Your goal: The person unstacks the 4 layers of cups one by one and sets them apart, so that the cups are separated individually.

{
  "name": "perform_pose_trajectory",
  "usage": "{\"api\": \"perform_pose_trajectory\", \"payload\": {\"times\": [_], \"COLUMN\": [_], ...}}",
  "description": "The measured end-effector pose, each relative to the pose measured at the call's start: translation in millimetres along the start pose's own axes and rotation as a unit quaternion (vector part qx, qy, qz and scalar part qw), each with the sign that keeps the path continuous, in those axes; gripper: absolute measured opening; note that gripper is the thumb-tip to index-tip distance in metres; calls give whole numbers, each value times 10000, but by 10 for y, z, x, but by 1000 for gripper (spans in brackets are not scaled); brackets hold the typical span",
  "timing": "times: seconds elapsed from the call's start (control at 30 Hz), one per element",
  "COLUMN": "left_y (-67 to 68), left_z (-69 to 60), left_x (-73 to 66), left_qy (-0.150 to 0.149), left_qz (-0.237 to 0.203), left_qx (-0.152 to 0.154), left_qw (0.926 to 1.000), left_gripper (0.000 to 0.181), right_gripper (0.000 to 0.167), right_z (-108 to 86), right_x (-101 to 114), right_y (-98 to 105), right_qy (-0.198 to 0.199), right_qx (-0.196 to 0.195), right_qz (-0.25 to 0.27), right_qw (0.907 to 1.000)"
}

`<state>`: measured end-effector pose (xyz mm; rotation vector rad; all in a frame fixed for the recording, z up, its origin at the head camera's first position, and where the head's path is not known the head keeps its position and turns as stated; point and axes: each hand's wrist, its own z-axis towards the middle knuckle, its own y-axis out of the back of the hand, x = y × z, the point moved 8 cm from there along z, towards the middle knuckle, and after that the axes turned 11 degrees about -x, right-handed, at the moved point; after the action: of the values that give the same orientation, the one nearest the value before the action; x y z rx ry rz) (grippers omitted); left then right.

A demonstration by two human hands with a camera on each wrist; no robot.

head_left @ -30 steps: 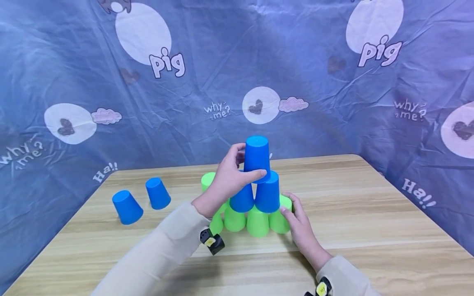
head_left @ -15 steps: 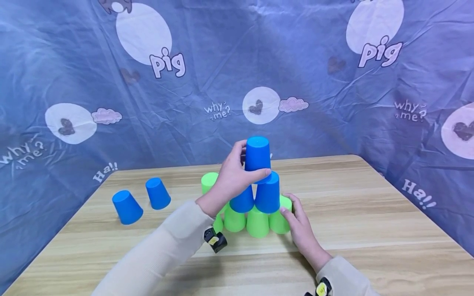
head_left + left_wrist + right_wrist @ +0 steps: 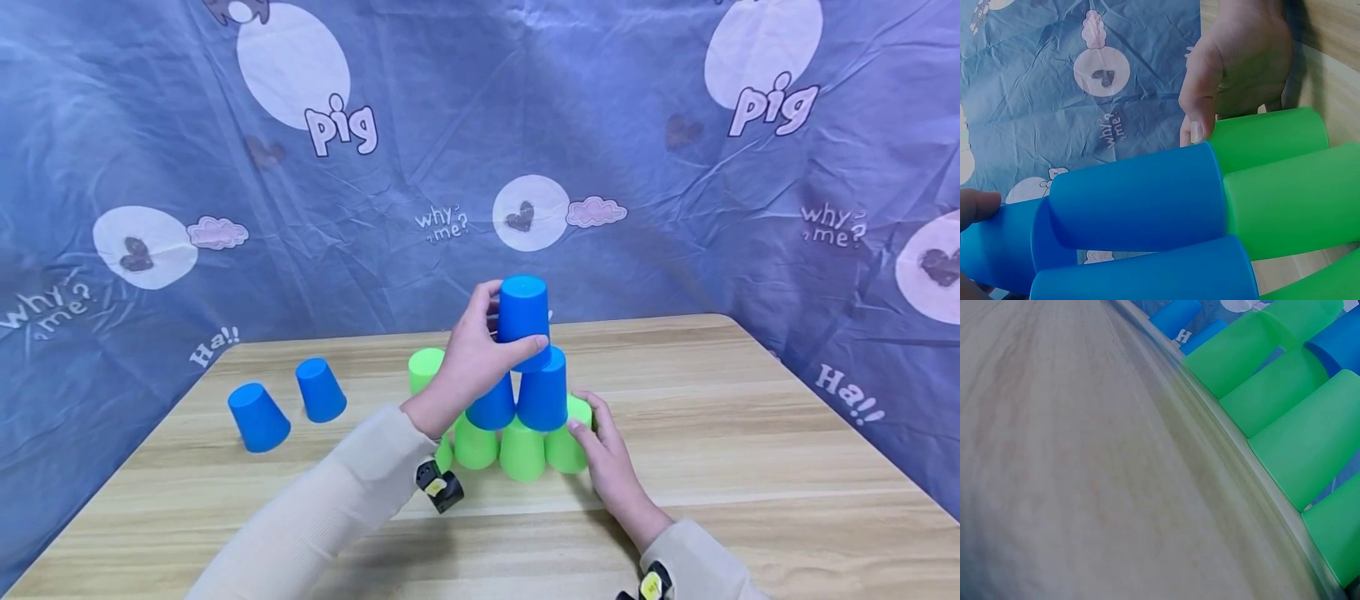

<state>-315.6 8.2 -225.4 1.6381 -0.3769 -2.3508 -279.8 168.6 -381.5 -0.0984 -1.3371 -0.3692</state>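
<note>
In the head view, my left hand [image 3: 468, 362] grips an upside-down blue cup [image 3: 523, 312], thumb in front and fingers behind. That cup is at the top of a cup pyramid, over two blue cups, one of them the right-hand blue cup [image 3: 543, 400]; in the left wrist view its rim [image 3: 1038, 240] meets them. Below stands a row of several green cups [image 3: 522, 454]. My right hand [image 3: 615, 471] holds the rightmost green cup [image 3: 567, 450] from the right, its thumb near the blue cup's rim. Another green cup [image 3: 427, 367] is partly hidden behind my left arm.
Two upside-down blue cups, a nearer one [image 3: 258, 419] and a farther one [image 3: 321, 392], stand apart on the left of the wooden table [image 3: 750, 467]. A blue printed cloth [image 3: 420, 125] hangs behind the table. Each sleeve carries a small black wrist camera.
My left hand and the top blue cup have shifted very slightly to the right. The right hand and the other cups keep their places.
</note>
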Motion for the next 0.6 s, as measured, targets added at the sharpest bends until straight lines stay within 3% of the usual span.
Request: {"api": "perform_pose_trajectory", "payload": {"times": [0.37,0.6], "left_y": [56,177], "left_z": [-17,-64], "left_x": [-14,-43], "left_qy": [-332,-757], "left_qz": [-329,-459], "left_qx": [-194,-619], "left_qw": [9987,9942], "left_gripper": [70,67], "right_gripper": [39,39], "right_z": [2,-1], "right_x": [0,-4], "right_y": [3,3], "right_qy": [25,10], "right_qx": [-16,-26], "right_qz": [8,20], "right_qw": [10000,10000]}}
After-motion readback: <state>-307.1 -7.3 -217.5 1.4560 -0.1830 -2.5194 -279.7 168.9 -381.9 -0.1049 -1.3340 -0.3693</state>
